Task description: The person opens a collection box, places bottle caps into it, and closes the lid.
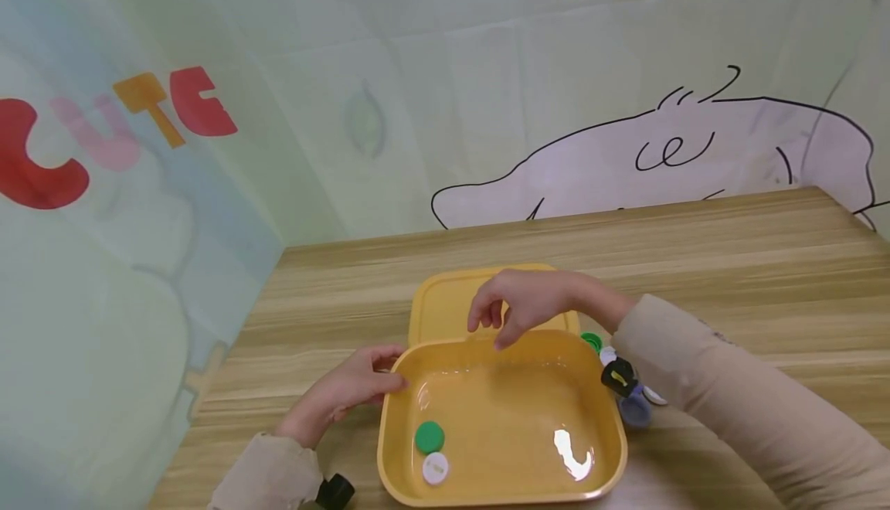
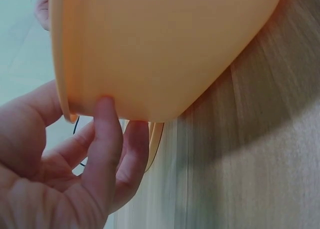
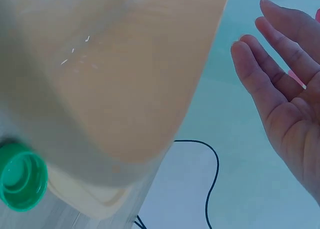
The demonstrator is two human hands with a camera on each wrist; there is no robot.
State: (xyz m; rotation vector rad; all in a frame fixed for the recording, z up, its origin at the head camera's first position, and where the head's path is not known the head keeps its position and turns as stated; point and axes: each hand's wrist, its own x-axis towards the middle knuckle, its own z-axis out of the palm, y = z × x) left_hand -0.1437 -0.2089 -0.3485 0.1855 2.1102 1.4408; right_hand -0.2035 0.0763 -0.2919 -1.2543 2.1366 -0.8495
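A yellow plastic box (image 1: 507, 417), open at the top, has a green bottle cap (image 1: 429, 437) and a white bottle cap (image 1: 436, 468) lying in its left part. My left hand (image 1: 361, 377) grips the box at its far left corner. The thumb hooks over the rim, while the other fingers (image 2: 106, 134) press the outer wall. Over the far rim hovers my right hand (image 1: 524, 301), fingers loosely bent and nothing between them. In the right wrist view that hand (image 3: 295, 99) shows an empty palm beside the box wall (image 3: 145, 89).
Behind the box lies a yellow lid (image 1: 445, 305) on the wooden table (image 1: 334, 294). Several caps sit by the box's right side, among them a green cap (image 1: 592, 341) and a blue-grey cap (image 1: 635, 411). A printed cloth (image 1: 389, 108) hangs along the table's far edge.
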